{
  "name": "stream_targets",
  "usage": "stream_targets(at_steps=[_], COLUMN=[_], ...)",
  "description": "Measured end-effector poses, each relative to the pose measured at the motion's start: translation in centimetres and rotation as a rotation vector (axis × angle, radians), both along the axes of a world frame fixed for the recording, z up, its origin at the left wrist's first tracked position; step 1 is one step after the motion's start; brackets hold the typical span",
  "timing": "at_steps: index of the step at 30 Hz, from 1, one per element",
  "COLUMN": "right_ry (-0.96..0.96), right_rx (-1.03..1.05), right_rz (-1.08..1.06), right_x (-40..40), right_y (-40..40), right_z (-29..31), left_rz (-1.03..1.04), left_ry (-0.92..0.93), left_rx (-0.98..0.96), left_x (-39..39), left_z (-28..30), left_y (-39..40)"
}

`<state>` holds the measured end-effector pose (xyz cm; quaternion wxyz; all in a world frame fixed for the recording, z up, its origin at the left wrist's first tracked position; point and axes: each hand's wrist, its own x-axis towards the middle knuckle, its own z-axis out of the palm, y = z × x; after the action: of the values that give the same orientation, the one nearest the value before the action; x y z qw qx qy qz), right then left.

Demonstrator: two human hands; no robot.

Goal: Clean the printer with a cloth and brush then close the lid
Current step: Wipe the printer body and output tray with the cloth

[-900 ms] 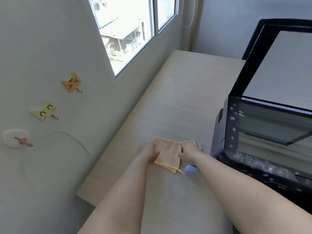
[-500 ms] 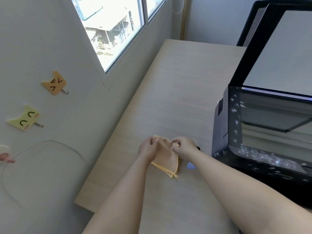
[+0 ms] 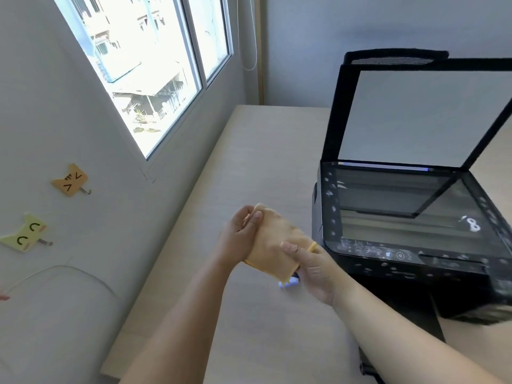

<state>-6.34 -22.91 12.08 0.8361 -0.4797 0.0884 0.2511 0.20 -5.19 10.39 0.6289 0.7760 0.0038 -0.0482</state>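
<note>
A folded orange cloth [image 3: 273,245] is held up above the table between both hands. My left hand [image 3: 240,231] grips its far left corner and my right hand [image 3: 313,268] grips its near right edge. Just under the right hand a small blue and white object [image 3: 288,283] lies on the table, mostly hidden, possibly the brush. The black printer [image 3: 360,261] stands to the right of the hands. Its lid [image 3: 415,115] is raised upright and the scanner glass [image 3: 399,214] is exposed, with small white specks along the frame.
The light wooden table [image 3: 249,156] runs along a grey wall with a window [image 3: 155,73] on the left. Two cat-shaped hooks, an orange hook [image 3: 70,180] and a green hook [image 3: 25,236], hang on the wall, with a thin wire looped below them.
Both hands took hold of the cloth that lay flat on the table and lifted it up. The camera view shifted right, showing more of the printer.
</note>
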Motion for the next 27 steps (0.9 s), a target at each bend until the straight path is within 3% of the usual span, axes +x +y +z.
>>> stream_targets(at_steps=[4, 9, 13, 15, 20, 23, 27], right_ry=[-0.227, -0.505, -0.456, -0.452, -0.437, -0.52, -0.754], right_rx=[-0.056, -0.313, -0.227, -0.322, -0.461, -0.693, -1.359], right_rz=[-0.143, -0.343, -0.566, -0.689, -0.805, -0.755, -0.539], right_x=[-1.8, -2.7, -2.8, -2.9, -2.2, -1.6, -2.0], right_y=[-2.4, -4.5, -5.2, -5.8, -9.1, -11.4, -14.8], right_z=[3.2, 5.0, 4.9, 4.5, 3.5, 2.9, 1.3], left_rz=[-0.03, -0.186, -0.212, -0.22, -0.399, -0.491, -0.325], left_ry=[-0.027, 0.054, 0.107, 0.091, -0.136, -0.327, -0.42], left_rx=[0.063, -0.007, -0.027, 0.01, 0.242, 0.302, 0.423], left_x=[-0.8, -2.5, -4.6, -5.9, -9.1, -9.7, -7.8], left_z=[2.8, 4.0, 3.7, 3.0, 1.8, 1.7, -0.6], left_y=[-3.4, -7.9, -11.2, -12.5, -14.0, -14.2, -13.1])
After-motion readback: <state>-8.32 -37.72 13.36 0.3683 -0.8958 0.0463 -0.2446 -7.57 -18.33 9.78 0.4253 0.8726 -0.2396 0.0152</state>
